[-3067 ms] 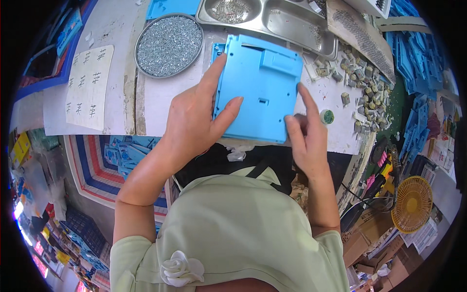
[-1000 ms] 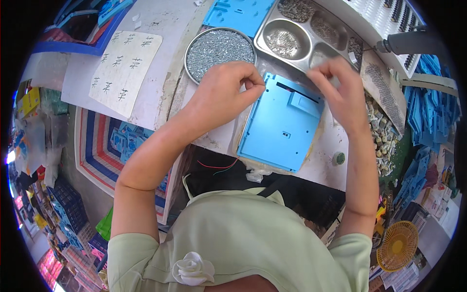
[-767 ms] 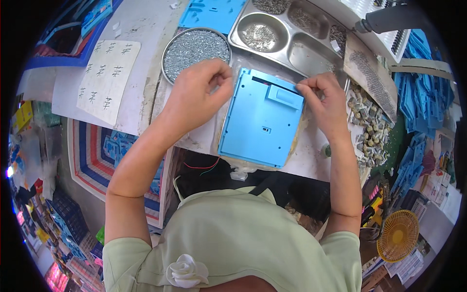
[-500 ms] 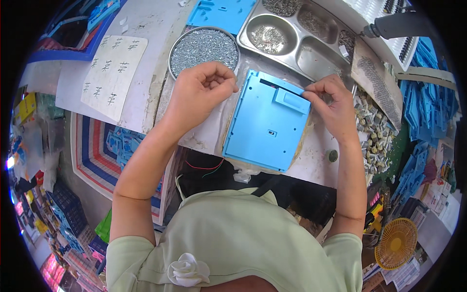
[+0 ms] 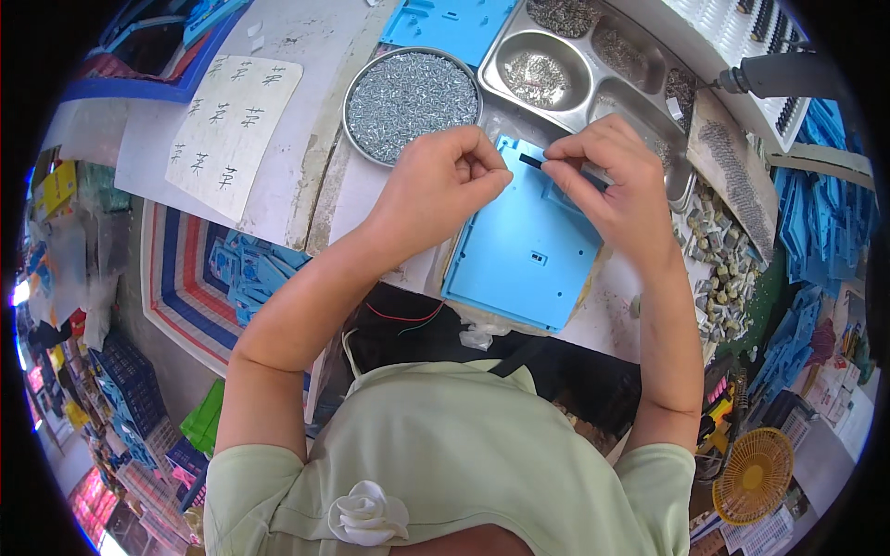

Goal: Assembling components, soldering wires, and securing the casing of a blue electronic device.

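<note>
On the white table (image 5: pixel 306 56), just beneath the fingertips: a blue panel (image 5: pixel 519 269), running lengthwise outward and leaning right. Nearer: right hand (image 5: pixel 612 176), crossing its slotted far end; by its left edge, left hand (image 5: pixel 445 185). Both pinched narrow; no telling whether gripping anything small. Counted: one table, one steel tray (image 5: pixel 556 116), one panel, one round dish (image 5: pixel 346 111), two hands; metal pieces (image 5: pixel 413 102), uncountable.

the panel (image 5: pixel 514 264) is blue, the shirt (image 5: pixel 491 445) pale green.
</note>
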